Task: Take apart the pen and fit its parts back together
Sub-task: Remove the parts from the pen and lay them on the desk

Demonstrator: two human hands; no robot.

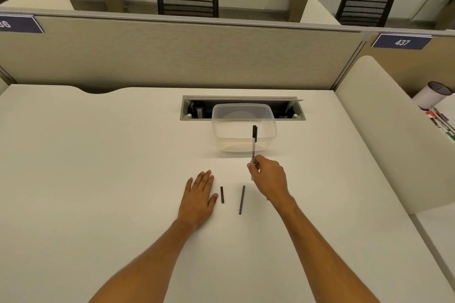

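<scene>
White plastic, thin and stiff, the labelled pen barrel with its black cap [253, 147] stands nearly upright in the right hand [269, 178], whose fingertips are pinched together on its lower end, just at six o'clock of the clear plastic tub [243, 128]. At seven o'clock of that hand, two loose pieces lie apart on the pale desk [98, 155]: a short black end piece [222, 194] just beside the flat, spread left hand [199, 198], which grips nothing, and a long slim dark refill [242, 200]. All look featherlight, smooth and prone to roll, so I'd judge a fingertip pinch at mid-length suits each, the refill handled gently as it may bend.
</scene>
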